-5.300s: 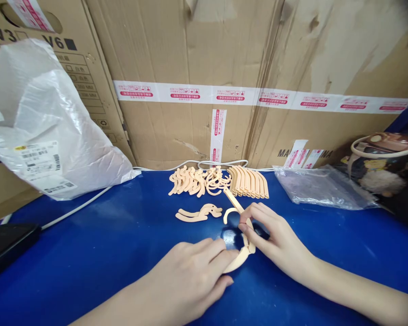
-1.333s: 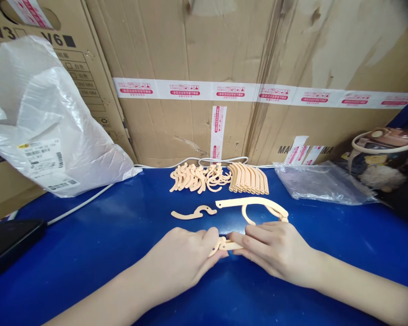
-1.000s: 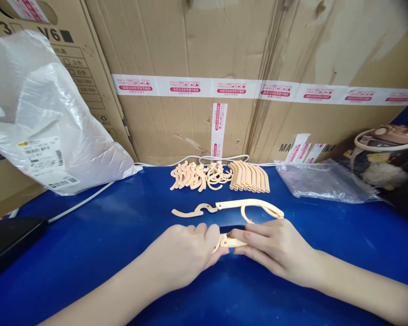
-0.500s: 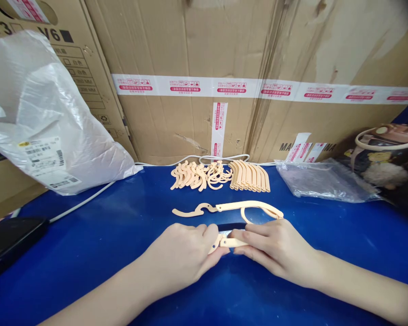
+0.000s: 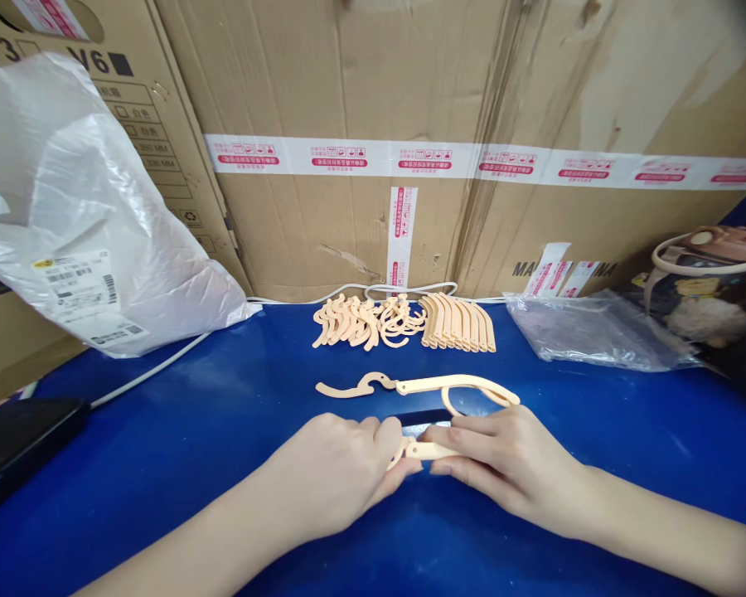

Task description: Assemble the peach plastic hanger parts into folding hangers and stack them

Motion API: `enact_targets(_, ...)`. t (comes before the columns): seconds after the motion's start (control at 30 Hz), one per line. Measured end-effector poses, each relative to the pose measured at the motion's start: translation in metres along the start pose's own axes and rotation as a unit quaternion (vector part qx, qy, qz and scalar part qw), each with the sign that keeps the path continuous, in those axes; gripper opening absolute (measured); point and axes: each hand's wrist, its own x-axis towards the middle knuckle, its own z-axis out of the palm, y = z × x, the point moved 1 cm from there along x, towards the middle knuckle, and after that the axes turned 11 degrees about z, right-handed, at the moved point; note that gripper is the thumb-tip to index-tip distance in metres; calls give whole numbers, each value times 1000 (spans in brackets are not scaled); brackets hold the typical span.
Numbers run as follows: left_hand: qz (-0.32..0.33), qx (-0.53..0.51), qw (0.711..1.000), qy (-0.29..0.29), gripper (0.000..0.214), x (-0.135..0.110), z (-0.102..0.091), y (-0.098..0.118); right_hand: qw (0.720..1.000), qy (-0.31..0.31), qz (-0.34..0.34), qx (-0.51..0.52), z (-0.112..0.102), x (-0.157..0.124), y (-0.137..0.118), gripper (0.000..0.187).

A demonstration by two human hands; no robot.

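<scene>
Close to the table's front, my left hand [image 5: 348,473] is closed around a small curved cream plastic piece, most of it hidden by the fingers. My right hand [image 5: 506,456] pinches a straight cream arm [image 5: 430,450] with a round hole at its end. The two pieces meet between my hands and look like parts of one folding clothes hanger. Just beyond my hands lies another folding hanger [image 5: 453,384], unfolded, with a wavy piece [image 5: 341,390] at its left end and a curved hook [image 5: 448,402] below its arm.
At the back lie several wavy pieces [image 5: 348,319], small hooks [image 5: 398,319] and a row of arms [image 5: 460,322]. A white plastic bag [image 5: 99,207] and black device [image 5: 28,439] are left; a clear bag [image 5: 597,332] is right. Cardboard boxes [image 5: 336,83] wall the blue table [image 5: 211,398].
Both hands stay nearly in place. The curved piece has turned or slid further behind my left fingers, so less of it shows beside the arm.
</scene>
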Motion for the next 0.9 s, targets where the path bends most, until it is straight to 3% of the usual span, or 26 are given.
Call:
enact_targets(0.13,12,39,999,20,52,0,2,-1,995,-55,35,72,-2,2,-2,27)
enact_targets(0.37,24,122,991,48,46,-2,4,2,987,-106,67,99,-3,5,-3,28)
enact_targets(0.9,34,102,991,77,36,-2,7,4,991,-105,53,68,2,6,1,24)
